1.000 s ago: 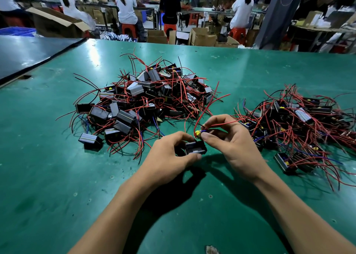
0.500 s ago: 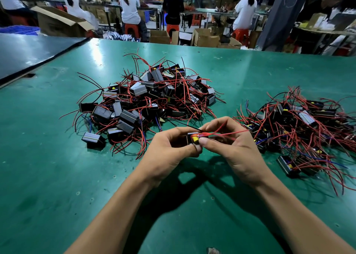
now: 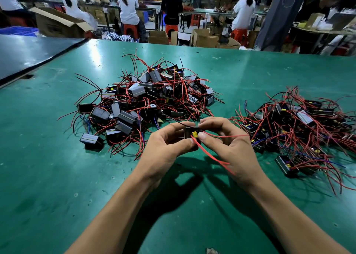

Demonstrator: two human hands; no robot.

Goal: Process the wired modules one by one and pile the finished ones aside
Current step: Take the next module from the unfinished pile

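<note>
Wired module (image 3: 189, 132) mid-frame, off the desk (image 3: 57, 176). Left hand (image 3: 168, 144) grip pinches its left end, right hand (image 3: 232, 147) grip its yellow-tabbed end. Long axis across frame; right-side pile (image 3: 300, 122) nearer right hand.

- The bare left hand (image 3: 165, 147) is uncovered from fingertips to wrist, with slim fingers.
- The bare right hand (image 3: 231, 147) is just as uncovered; faint tendon lines cross its back.
- The right thumbnail (image 3: 201, 136) is cut short and rounded, close to the fingertip.
- The bare left forearm (image 3: 119, 205) shows plain skin all the way to the bottom edge of the view.
- The bare right forearm (image 3: 289, 215) shows plain skin likewise, down to the lower right corner.
</note>
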